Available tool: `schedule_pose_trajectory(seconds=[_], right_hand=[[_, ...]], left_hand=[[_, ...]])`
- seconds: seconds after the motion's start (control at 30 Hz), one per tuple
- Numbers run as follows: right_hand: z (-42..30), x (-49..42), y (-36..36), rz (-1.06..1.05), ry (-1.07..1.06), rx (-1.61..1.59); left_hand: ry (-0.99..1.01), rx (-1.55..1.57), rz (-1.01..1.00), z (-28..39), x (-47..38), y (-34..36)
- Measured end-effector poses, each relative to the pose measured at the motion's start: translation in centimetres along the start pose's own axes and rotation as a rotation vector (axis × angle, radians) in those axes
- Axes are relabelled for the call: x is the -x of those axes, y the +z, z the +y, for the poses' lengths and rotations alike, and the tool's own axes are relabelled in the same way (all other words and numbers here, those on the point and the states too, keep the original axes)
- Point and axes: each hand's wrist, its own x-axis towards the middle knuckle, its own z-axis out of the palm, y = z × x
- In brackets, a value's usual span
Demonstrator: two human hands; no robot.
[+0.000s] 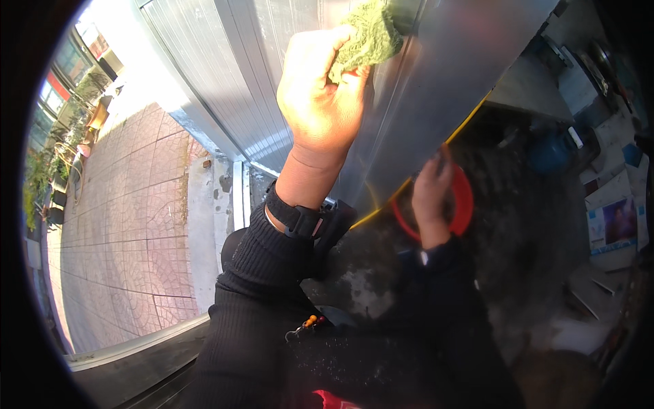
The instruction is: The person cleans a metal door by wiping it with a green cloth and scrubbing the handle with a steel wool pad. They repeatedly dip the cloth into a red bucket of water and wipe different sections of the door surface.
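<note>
My left hand (322, 97), in bright sun, grips a crumpled green cloth (369, 38) against a ribbed metal door panel (291, 128). A black strap device circles that wrist. Lower and to the right, in shade, is my right hand (433, 197), its fingers pointing up near the yellow-lined edge (398, 191) of the smooth grey panel (434, 92). Whether it touches the edge or holds anything is too blurred to tell. Behind it, a red round basin (464, 199) shows on the dark floor.
Paving (122, 230) lies outside to the left, with potted plants (59, 189) along its far side. A metal sill (138, 342) crosses the lower left. In the shaded room at right are a blue container (549, 153) and a printed box (613, 225).
</note>
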Motion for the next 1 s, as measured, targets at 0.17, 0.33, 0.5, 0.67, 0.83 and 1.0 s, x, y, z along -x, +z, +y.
schedule_pose_trajectory(seconds=[0.17, 0.33, 0.5, 0.67, 0.83, 1.0], right_hand=[[-0.8, 0.2, 0.0, 0.023, 0.095, 0.027], [-1.2, -0.2, -0.1, 0.004, 0.253, 0.142], [-1.3, -0.2, 0.8, 0.059, -0.026, 0.041], [-1.8, 0.5, 0.4, 0.027, 0.015, 0.063], [-1.4, 0.3, 0.7, 0.060, 0.028, -0.026], [-1.0, 0.4, 1.0, 0.081, -0.044, -0.036]], left_hand=[[-0.031, -0.143, -0.153, 0.3, 6.6, -1.4], [-0.433, -0.345, -0.632, 0.6, 13.2, -4.3], [-0.147, -0.028, -0.298, 3.0, 4.4, -2.1], [-0.188, 0.104, -0.220, 3.7, 2.6, -0.7], [-0.341, -0.076, -0.452, 2.4, 11.4, -3.5], [-0.398, -0.010, -0.429, 4.4, 8.6, -4.3]])
